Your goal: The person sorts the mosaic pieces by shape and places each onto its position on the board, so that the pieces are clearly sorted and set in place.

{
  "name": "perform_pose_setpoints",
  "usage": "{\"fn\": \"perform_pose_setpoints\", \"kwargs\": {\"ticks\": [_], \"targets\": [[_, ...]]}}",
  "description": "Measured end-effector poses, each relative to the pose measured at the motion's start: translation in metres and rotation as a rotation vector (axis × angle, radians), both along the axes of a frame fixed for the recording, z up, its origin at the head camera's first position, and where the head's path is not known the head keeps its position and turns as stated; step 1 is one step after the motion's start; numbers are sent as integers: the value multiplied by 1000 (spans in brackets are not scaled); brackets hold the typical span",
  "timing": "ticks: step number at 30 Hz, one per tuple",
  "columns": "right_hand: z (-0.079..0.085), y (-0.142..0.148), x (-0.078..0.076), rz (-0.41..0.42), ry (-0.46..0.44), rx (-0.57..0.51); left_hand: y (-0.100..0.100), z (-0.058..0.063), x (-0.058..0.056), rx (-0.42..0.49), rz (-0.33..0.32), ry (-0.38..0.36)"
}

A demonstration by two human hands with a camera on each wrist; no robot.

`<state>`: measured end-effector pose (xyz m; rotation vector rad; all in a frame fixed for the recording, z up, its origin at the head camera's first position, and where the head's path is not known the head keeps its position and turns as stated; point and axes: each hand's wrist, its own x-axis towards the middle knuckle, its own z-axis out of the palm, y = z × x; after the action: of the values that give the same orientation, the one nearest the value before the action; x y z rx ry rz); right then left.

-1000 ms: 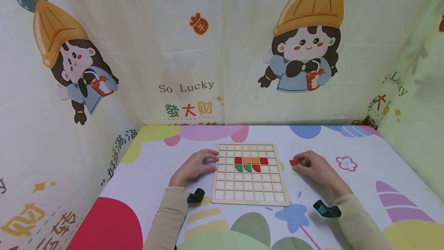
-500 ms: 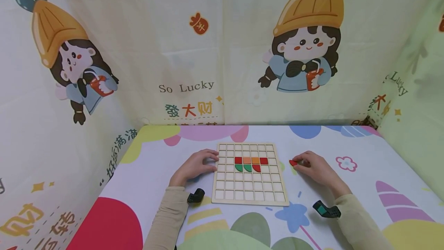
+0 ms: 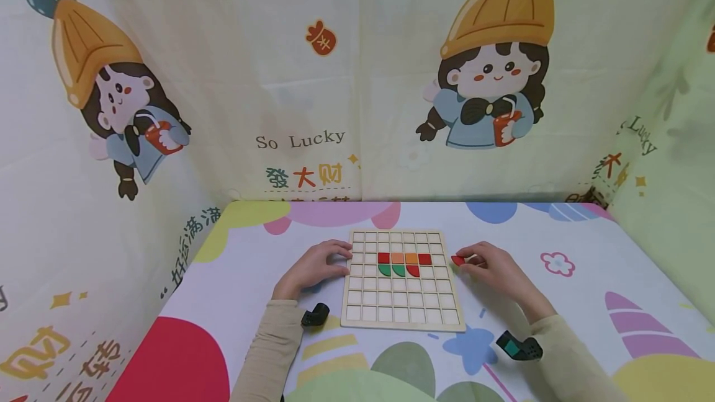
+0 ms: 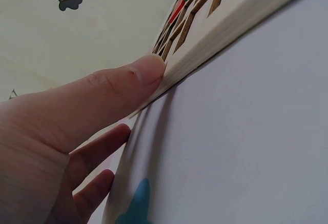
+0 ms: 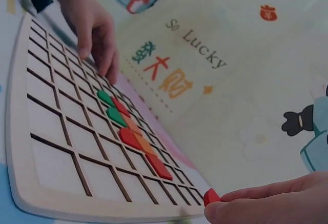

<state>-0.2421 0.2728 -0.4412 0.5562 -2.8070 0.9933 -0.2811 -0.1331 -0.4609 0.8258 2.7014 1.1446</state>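
Note:
A wooden grid board (image 3: 402,328) lies on the table. My left hand (image 3: 315,268) rests at its left side, thumb (image 4: 148,69) touching the rim in the left wrist view. Just off the board's right edge, my right hand (image 3: 494,270) pinches a small red piece (image 3: 457,260) with a curved edge between thumb and fingers. One row of cells holds a red square (image 3: 383,258), two orange squares (image 3: 404,258) and another red square (image 3: 425,259). Directly below sit two green quarter-circle pieces (image 3: 391,270) and a red quarter-circle piece (image 3: 413,270).
A colourful printed cloth (image 3: 313,383) covers the table. Behind it and at both sides hang cream curtains (image 3: 223,79) with cartoon prints. Each wrist carries a small black device, one on the left (image 3: 316,315) and one on the right (image 3: 519,346).
My right hand has moved left with the red piece, closer to the board's right edge. The left hand and the board stay where they were.

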Motion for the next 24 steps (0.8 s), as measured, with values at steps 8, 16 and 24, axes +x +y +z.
{"fn": "perform_pose_setpoints", "kwargs": {"ticks": [8,16,24], "targets": [[5,-16,5,-3,-21,-19,0,3,2,-6,-3,7],[6,-22,6,-3,-29,-35,-1,2,1,10,5,-4],[6,-35,8,-24,-79,-45,-1,0,0,6,6,-9]]}}
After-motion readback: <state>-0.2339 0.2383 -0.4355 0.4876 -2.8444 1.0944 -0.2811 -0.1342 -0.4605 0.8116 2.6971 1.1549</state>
